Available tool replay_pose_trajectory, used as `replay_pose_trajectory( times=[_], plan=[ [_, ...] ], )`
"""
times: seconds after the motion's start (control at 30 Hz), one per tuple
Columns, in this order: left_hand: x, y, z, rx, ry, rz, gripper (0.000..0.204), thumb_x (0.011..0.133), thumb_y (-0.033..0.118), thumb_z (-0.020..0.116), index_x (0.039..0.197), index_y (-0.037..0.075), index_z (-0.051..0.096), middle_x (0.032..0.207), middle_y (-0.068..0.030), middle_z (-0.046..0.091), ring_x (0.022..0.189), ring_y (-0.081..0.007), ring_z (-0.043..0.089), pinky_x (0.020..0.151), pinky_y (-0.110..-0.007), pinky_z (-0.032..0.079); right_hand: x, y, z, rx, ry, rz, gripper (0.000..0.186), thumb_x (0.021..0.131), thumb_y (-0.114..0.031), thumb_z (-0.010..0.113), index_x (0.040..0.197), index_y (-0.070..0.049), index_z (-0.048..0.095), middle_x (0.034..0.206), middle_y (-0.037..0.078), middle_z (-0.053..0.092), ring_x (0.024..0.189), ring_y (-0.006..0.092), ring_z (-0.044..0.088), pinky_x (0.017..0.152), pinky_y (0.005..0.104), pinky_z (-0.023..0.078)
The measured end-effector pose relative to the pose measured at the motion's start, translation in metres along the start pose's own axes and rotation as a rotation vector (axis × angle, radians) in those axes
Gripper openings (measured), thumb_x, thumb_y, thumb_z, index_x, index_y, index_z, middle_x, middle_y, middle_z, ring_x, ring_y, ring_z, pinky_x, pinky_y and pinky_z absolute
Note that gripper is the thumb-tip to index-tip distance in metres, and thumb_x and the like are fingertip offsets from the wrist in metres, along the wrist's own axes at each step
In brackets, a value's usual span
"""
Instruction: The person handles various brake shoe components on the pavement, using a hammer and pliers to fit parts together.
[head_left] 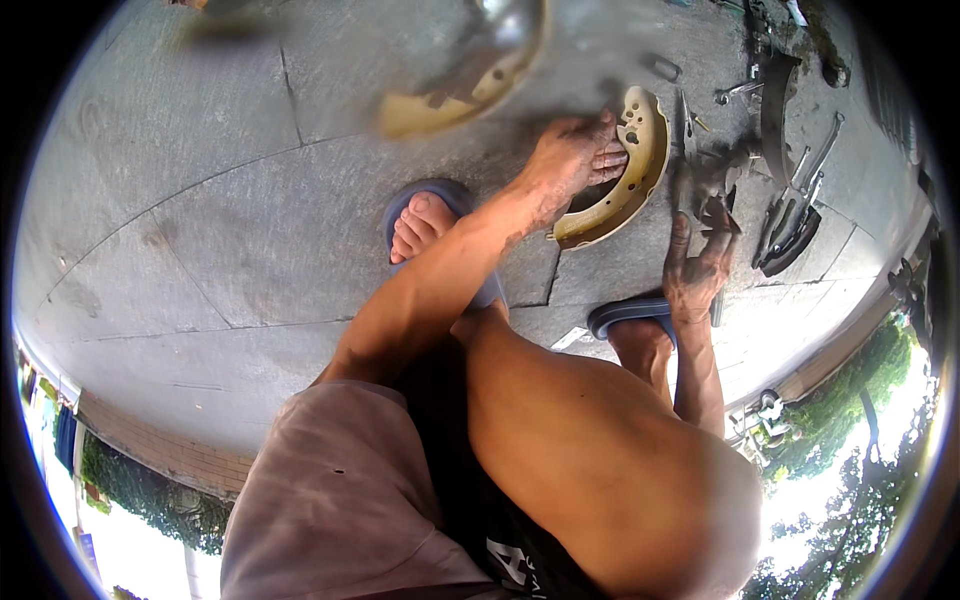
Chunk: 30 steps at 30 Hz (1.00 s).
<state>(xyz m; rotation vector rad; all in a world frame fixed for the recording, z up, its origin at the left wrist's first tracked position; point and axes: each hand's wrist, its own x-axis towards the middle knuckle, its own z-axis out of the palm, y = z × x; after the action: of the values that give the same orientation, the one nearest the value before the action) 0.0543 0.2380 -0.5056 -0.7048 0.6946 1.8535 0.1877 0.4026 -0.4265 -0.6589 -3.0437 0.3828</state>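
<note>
A curved, yellowish brake shoe (654,160) with holes in its web stands on the paved ground in front of me. My left hand (580,160) has its fingers curled at the shoe's inner edge and holds it. To the right, my right hand (698,268) reaches forward, thumb to one side and darkened fingers bent. Its fingertips meet a blurred, dark grey piece (712,178) whose kind I cannot make out. Farther off at the top, a second yellowish curved part (440,112) is blurred.
Several metal hand tools (800,200) lie at the right, beside a dark curved strip (777,115) and another dark curved piece (792,243). A wrench (738,92) lies farther off. My sandalled feet, with the left sandal (450,190) and right sandal (610,315), flank the work.
</note>
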Motion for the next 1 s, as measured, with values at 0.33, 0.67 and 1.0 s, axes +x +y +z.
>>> replay_pose_trajectory(
  times=[0.33,0.67,1.0],
  plan=[
    [-0.011,0.004,0.014,0.238,-0.153,0.03,0.042,0.102,0.027,0.058,0.116,-0.012,0.059,0.111,-0.0195,0.066,0.104,-0.0226,0.066,0.096,-0.032,0.053,0.014,-0.045,0.015,0.174,-0.283,0.351,0.065,0.087,-0.046,0.073,0.127,0.001,0.053,0.11,0.023,0.063,0.093,0.0377,0.067,0.078,0.0452,0.054],
    [-0.04,0.003,0.026,1.09,-0.156,0.414,0.03,0.097,0.009,0.057,0.125,0.0,0.062,0.097,-0.0166,0.071,0.087,-0.0163,0.065,0.082,-0.031,0.051,0.014,-0.041,0.015,0.121,-0.217,0.232,0.052,0.09,-0.041,0.07,0.124,-0.004,0.059,0.11,0.024,0.063,0.095,0.0413,0.066,0.08,0.0482,0.054],
    [-0.039,-0.004,0.028,1.167,-0.154,0.62,0.037,0.085,0.004,0.056,0.122,0.005,0.06,0.088,-0.0272,0.064,0.081,-0.0461,0.064,0.074,-0.05,0.051,0.022,-0.039,0.003,0.151,-0.203,0.257,0.047,0.085,-0.029,0.076,0.124,-0.006,0.062,0.113,0.018,0.066,0.096,0.0316,0.068,0.081,0.0424,0.055]
  ],
)
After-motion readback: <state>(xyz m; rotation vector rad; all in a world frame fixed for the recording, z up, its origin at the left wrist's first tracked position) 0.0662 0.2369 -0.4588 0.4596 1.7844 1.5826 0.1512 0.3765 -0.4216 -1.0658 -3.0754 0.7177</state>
